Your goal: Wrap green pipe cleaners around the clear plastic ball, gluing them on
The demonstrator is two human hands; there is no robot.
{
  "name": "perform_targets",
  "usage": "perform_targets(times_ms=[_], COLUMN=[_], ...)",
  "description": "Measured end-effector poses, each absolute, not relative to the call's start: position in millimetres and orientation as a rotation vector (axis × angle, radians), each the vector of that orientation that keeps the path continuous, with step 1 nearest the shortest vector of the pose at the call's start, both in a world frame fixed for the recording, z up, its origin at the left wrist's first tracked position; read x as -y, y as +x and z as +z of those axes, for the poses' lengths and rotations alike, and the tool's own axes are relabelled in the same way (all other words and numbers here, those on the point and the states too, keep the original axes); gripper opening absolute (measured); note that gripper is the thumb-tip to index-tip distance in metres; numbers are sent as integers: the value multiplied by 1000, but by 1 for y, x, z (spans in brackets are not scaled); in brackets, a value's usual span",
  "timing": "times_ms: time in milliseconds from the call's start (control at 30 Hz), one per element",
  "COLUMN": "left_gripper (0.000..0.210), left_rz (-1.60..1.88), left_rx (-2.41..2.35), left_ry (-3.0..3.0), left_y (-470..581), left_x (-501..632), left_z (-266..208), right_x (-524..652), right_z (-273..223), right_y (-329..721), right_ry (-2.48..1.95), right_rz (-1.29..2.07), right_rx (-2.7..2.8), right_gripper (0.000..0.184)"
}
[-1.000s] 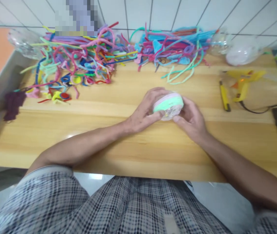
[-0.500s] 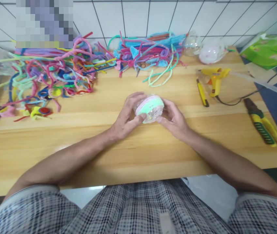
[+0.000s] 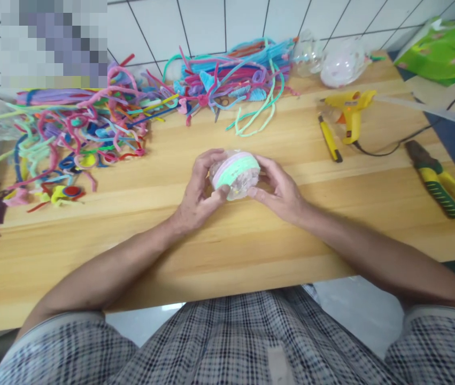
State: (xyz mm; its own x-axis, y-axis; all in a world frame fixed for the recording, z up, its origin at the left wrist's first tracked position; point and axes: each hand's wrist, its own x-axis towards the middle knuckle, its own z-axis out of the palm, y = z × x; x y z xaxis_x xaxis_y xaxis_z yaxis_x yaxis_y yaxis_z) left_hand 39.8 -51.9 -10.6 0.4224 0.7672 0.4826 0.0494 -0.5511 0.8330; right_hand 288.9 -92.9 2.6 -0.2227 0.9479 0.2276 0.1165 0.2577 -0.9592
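A clear plastic ball (image 3: pixel 237 174) with fuzzy mint-green and pale lilac bands, which look like pipe cleaners, is held between both my hands over the middle of the wooden table (image 3: pixel 227 246). My left hand (image 3: pixel 203 187) grips its left side, the thumb pressed on the green band near the lower edge. On the opposite side my right hand (image 3: pixel 279 187) curls round it, with its thumb at the lower right of the ball. The ball is tilted, and my fingers hide parts of its sides.
Loose pipe cleaners (image 3: pixel 78 123) spread over the back left, with bundles (image 3: pixel 239 64) behind. Clear balls (image 3: pixel 343 61) stand at the back right. A yellow glue gun (image 3: pixel 349 109) with cord, a utility knife (image 3: pixel 330 139) and pliers (image 3: pixel 438 182) lie right. A green bag (image 3: pixel 441 51) is beyond.
The head view has shifted and turned slightly, so the table items appear displaced. Both hands keep hold of the ball, whose tilt looks nearly the same.
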Motion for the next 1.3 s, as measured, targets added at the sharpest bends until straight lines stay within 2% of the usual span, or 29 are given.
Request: perform_targets(times_ms=[833,1133,1300], left_gripper=[64,58,60], left_rz=[1154,1124,1217], left_rx=[-688,-694,-621], left_ry=[1942,2033,2025], left_y=[39,42,48], left_x=[51,56,58], left_z=[-10,6,4], right_x=[96,102,104], right_z=[6,4,1], right_y=[288,293,295], right_ry=[-1081,-1105,-1149], right_rz=[1072,1108,1078], right_rx=[1549,1534,1559], right_gripper=[80,70,71])
